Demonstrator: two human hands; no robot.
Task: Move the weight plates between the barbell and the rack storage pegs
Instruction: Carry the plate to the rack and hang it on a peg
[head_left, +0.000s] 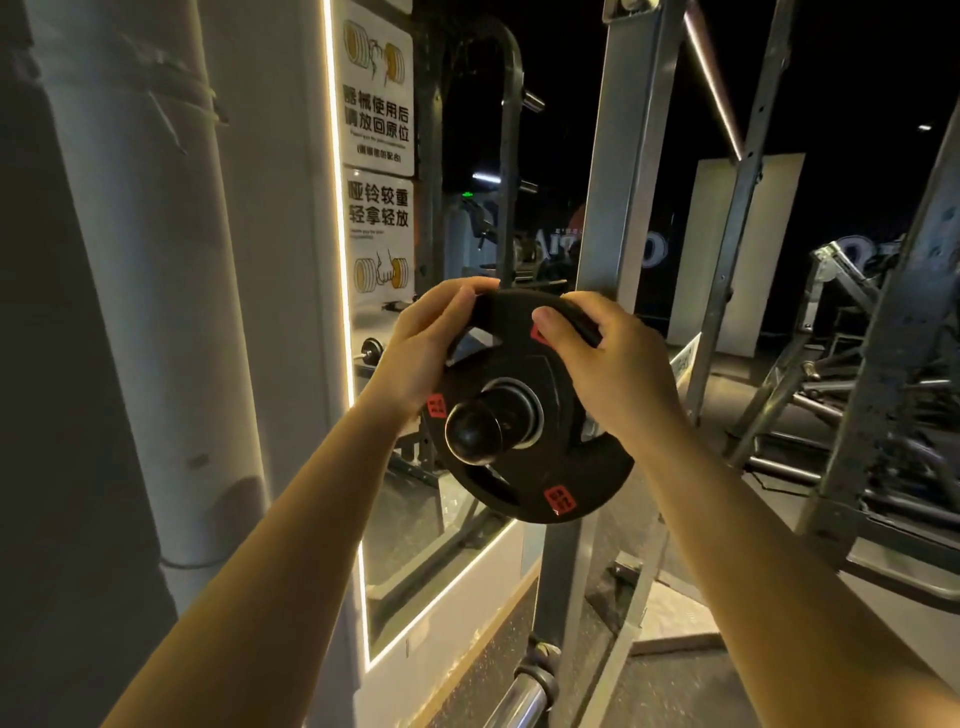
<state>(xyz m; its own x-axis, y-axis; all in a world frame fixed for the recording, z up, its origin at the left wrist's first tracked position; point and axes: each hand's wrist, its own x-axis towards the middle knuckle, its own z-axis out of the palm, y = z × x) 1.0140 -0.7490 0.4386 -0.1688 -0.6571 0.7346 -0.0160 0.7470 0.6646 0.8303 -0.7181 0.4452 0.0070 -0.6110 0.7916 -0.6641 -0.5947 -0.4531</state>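
My left hand (422, 347) and right hand (609, 358) both curl over the top rim of the black rubber weight plate with red labels (535, 415), sharing its load. Its centre hole sits on the black-capped steel storage peg (475, 432) of the grey rack upright (631, 156).

The black-capped peg (475, 434) filled the weight plate (524, 410)'s centre hole, the grey rack upright (623, 171) stood close behind its right edge, the mirror (415, 530) close on its left, with open room nearer the camera.
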